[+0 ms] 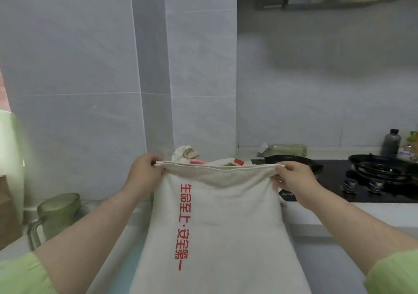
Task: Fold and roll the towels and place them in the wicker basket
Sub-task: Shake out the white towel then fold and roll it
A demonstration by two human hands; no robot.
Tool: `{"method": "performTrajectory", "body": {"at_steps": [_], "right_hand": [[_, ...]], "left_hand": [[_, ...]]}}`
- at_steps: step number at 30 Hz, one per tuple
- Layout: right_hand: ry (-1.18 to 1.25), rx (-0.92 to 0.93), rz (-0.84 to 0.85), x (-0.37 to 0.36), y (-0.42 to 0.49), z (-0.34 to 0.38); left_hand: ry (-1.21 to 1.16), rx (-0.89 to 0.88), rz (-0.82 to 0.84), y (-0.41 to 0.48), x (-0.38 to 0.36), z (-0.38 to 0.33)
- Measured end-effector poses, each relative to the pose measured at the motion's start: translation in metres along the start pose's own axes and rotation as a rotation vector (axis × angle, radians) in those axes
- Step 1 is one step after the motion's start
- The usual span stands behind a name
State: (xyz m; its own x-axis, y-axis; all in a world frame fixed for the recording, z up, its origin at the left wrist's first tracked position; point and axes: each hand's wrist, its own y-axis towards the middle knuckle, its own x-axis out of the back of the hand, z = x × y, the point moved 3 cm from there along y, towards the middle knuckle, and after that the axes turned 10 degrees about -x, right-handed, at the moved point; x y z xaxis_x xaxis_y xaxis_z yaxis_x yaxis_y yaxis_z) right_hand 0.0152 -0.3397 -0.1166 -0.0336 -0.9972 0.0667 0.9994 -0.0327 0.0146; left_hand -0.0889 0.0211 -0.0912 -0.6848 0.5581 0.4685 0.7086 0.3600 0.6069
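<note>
towel (217,214) runs off the bottom edge, half hiding cloths (184,152).

**A:** ok what am I looking at here?

**B:** someone's holding a cream towel (217,221) up by its folded top edge. The left hand (144,171) pinches one corner and the right hand (294,178) the other. Red lettering runs down the front, and the bottom drapes toward the camera.

**A:** and around it?

**B:** kitchen counter (339,216). There's a green glass jug (56,212) off to the left. On the right is a black stove (362,189) with a pan (289,159) on it, plus a dark bottle (390,143) by the tiled wall. Some more cloth (184,152) is bunched up right behind the towel.
</note>
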Motion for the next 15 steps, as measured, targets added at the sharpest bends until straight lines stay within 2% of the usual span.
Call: {"method": "performTrajectory", "body": {"at_steps": [10,15], "right_hand": [[-0.069,-0.114,-0.015,0.003,-0.003,-0.029],[0.011,-0.176,-0.118,-0.002,0.023,-0.045]], "left_hand": [[-0.103,0.132,0.081,-0.020,-0.024,0.022],[-0.096,0.194,-0.028,-0.015,-0.050,0.035]]}}
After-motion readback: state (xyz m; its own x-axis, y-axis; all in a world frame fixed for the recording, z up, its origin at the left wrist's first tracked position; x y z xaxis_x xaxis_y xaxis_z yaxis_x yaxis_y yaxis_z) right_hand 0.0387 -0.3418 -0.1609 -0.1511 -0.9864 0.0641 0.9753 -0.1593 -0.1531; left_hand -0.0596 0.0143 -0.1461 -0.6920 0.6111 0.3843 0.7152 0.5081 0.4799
